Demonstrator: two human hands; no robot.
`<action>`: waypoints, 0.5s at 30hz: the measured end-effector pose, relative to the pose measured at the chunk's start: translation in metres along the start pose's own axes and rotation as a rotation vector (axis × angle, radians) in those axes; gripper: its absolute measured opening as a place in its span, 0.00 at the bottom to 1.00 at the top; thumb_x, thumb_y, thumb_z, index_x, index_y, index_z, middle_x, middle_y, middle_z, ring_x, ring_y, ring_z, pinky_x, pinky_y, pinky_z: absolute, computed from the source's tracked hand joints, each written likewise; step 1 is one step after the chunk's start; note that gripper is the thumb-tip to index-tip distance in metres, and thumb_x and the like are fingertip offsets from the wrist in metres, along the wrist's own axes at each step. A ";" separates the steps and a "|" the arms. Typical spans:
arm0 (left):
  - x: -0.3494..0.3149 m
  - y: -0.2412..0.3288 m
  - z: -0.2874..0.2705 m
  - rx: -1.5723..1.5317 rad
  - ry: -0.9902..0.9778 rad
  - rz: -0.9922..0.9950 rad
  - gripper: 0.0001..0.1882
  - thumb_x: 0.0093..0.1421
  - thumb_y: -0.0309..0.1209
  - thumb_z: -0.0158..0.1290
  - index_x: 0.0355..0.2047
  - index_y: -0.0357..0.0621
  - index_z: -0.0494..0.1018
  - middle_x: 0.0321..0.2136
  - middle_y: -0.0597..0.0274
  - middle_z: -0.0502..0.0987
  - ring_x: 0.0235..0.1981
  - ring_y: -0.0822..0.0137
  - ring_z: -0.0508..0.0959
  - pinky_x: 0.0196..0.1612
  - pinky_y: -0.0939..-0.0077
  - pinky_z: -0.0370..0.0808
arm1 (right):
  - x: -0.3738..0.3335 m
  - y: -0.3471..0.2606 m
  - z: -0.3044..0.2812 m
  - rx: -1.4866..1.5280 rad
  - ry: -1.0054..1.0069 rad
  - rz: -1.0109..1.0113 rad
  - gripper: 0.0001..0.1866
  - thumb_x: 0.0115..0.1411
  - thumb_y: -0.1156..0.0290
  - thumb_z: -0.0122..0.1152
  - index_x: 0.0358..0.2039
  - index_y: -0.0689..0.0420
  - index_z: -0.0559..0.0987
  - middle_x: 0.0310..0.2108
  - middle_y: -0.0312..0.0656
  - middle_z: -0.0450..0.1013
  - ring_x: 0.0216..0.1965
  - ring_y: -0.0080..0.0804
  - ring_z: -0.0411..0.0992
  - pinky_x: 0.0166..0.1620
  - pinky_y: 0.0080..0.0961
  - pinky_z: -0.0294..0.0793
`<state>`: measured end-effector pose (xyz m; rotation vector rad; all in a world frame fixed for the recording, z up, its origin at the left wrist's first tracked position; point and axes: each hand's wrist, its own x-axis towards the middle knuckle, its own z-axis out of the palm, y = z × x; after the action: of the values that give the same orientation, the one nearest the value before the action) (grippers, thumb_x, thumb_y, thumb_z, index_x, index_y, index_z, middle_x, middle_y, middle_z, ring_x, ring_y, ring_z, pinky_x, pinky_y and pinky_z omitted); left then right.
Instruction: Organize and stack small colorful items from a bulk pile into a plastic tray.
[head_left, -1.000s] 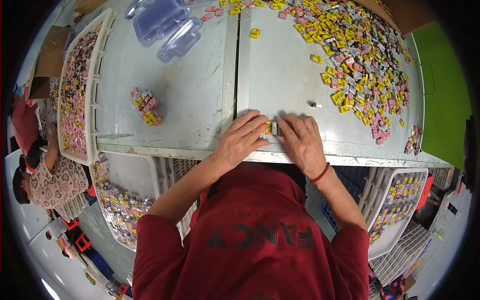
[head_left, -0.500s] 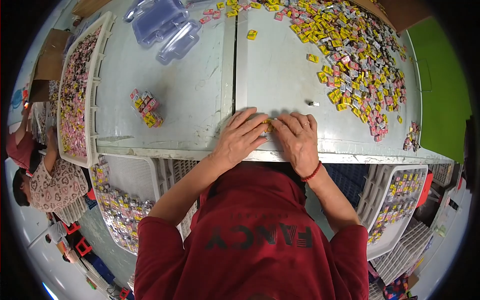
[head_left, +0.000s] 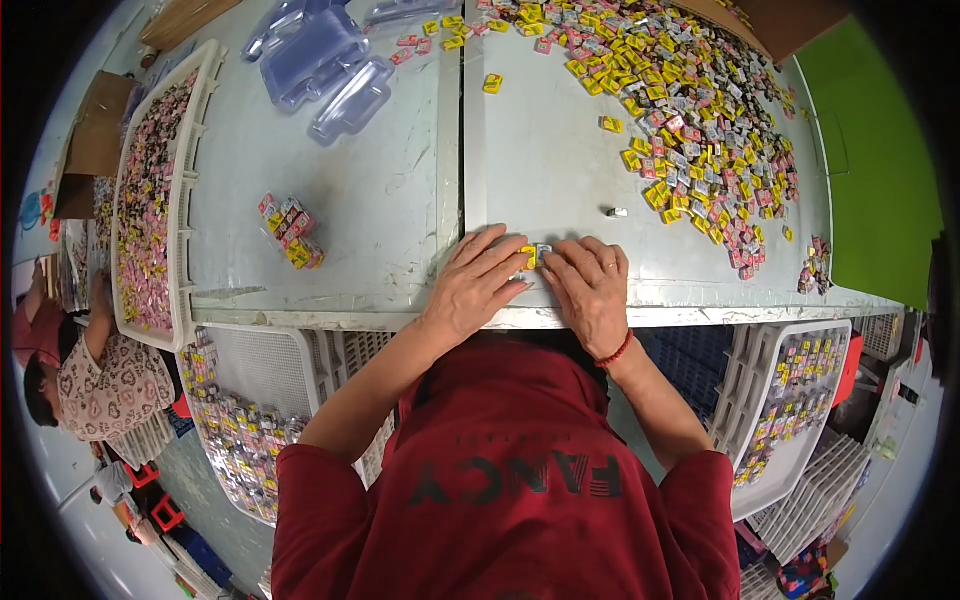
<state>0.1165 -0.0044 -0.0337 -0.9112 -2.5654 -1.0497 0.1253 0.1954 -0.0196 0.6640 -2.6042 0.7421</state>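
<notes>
At the table's near edge my hands come together over two small boxes lying side by side. My left hand (head_left: 476, 280) has its fingertips pressed against a small yellow box (head_left: 527, 257). A small grey-white box (head_left: 543, 254) touches the yellow one, and the fingers of my right hand (head_left: 592, 284) close on it. The undersides of both boxes are hidden. Just beyond my right hand lies a single black-and-white box (head_left: 617, 213). To the left, a neat block of pink, yellow and white boxes (head_left: 291, 232) sits on the table (head_left: 370, 210).
A large pile of small boxes (head_left: 690, 140) covers the far right. Clear plastic trays (head_left: 312, 62) lie at the far left. A white crate of loose pieces (head_left: 190, 190) stands on the left; filled crates (head_left: 790, 420) flank me below. Another person (head_left: 110, 385) works at left.
A grey-white box now shows beside the yellow one between my hands. My right fingers have shifted slightly, and the whole view has moved a little.
</notes>
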 end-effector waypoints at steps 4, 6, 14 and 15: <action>0.004 0.008 -0.007 0.093 -0.060 0.008 0.27 0.50 0.37 0.62 0.49 0.38 0.71 0.55 0.58 0.68 0.59 0.53 0.63 0.59 0.55 0.61 | -0.005 -0.001 -0.015 0.039 0.012 0.082 0.18 0.51 0.77 0.62 0.45 0.59 0.76 0.48 0.42 0.70 0.47 0.41 0.67 0.51 0.38 0.62; 0.011 0.015 -0.005 0.050 -0.145 -0.056 0.35 0.50 0.44 0.60 0.55 0.38 0.65 0.59 0.55 0.62 0.63 0.50 0.57 0.62 0.51 0.55 | -0.009 -0.004 -0.016 -0.018 0.009 0.120 0.18 0.52 0.77 0.61 0.46 0.59 0.76 0.48 0.42 0.70 0.48 0.42 0.67 0.51 0.38 0.62; 0.026 0.011 -0.003 0.205 -0.329 -0.029 0.38 0.50 0.46 0.60 0.56 0.35 0.63 0.60 0.53 0.60 0.63 0.49 0.55 0.63 0.50 0.52 | -0.009 -0.006 -0.004 -0.124 0.005 0.147 0.17 0.56 0.74 0.58 0.47 0.61 0.75 0.48 0.43 0.71 0.50 0.43 0.65 0.53 0.40 0.61; 0.029 0.011 -0.004 0.199 -0.323 -0.036 0.37 0.50 0.45 0.60 0.55 0.35 0.64 0.60 0.53 0.60 0.63 0.49 0.56 0.63 0.50 0.52 | -0.009 -0.005 -0.004 -0.082 0.024 0.164 0.17 0.55 0.75 0.59 0.47 0.61 0.76 0.47 0.43 0.71 0.50 0.43 0.65 0.53 0.39 0.61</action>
<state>0.1008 0.0119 -0.0123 -1.0588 -2.8917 -0.6843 0.1361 0.1966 -0.0182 0.4187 -2.6749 0.6811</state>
